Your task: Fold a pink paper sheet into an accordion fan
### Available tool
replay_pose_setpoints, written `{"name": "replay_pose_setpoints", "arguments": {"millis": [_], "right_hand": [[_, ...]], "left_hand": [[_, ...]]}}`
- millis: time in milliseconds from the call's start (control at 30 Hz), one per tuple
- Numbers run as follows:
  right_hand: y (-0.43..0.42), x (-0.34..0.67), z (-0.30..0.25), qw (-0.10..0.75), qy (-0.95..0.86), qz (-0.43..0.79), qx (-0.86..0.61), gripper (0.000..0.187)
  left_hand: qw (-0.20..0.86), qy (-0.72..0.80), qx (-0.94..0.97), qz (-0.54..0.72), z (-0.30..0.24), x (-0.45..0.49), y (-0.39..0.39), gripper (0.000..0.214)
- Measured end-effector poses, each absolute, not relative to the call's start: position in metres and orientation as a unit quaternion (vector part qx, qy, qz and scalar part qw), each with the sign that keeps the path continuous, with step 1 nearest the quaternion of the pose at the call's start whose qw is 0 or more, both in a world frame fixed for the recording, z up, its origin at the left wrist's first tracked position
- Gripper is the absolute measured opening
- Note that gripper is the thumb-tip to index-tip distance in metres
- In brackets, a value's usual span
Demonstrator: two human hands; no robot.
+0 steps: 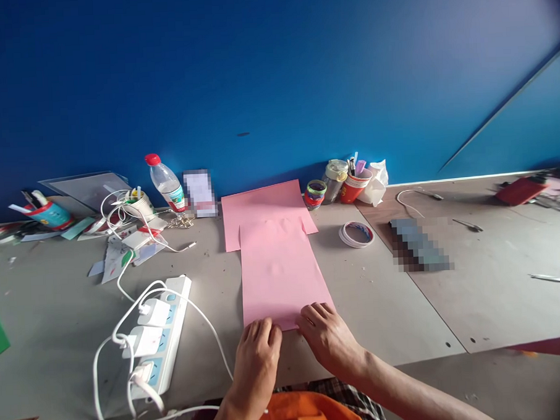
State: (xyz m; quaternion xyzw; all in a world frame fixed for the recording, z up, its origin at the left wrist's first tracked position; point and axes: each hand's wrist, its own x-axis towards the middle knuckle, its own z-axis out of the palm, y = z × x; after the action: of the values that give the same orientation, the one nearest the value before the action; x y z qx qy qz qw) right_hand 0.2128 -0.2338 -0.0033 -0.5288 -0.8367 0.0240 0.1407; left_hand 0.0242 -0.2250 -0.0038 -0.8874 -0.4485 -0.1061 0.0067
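A pink sheet of paper point(283, 278) lies lengthwise in front of me on the grey table. Its far part overlaps a second pink sheet point(261, 198), turned crosswise near the wall. My left hand point(261, 350) is closed at the near left corner of the closer sheet, fingers curled over its edge. At the near right corner my right hand point(325, 335) is closed the same way, knuckles up. Both thumbs are partly hidden. To the right of the sheets lies a roll of tape point(356, 234).
On the left, a white power strip point(176, 320) holds chargers with looping cables. A plastic bottle point(166, 184), pen cup point(52, 214), glass jar point(337, 176) and red paper cup point(354, 187) line the blue wall. Scissors point(559, 278) and a blurred-out dark object point(421, 244) lie right.
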Motion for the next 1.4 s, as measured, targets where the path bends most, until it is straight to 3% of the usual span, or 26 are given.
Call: {"name": "replay_pose_setpoints", "arguments": {"millis": [233, 600, 967, 1400], "right_hand": [[-0.235, 0.212, -0.006, 0.179, -0.822, 0.048, -0.539, 0.017], [-0.232, 0.211, -0.007, 0.205, -0.799, 0.112, -0.555, 0.022], [-0.210, 0.213, 0.012, 0.080, -0.771, 0.229, -0.589, 0.011], [-0.201, 0.210, 0.023, -0.009, -0.775, 0.224, -0.590, 0.011]], "left_hand": [[0.006, -0.475, -0.861, -0.184, -0.012, 0.028, -0.227, 0.020], [-0.052, -0.520, -0.833, -0.183, -0.014, 0.028, -0.226, 0.020], [-0.127, -0.549, -0.825, -0.050, 0.011, 0.032, -0.206, 0.023], [-0.137, -0.530, -0.837, 0.011, 0.021, 0.034, -0.192, 0.023]]}}
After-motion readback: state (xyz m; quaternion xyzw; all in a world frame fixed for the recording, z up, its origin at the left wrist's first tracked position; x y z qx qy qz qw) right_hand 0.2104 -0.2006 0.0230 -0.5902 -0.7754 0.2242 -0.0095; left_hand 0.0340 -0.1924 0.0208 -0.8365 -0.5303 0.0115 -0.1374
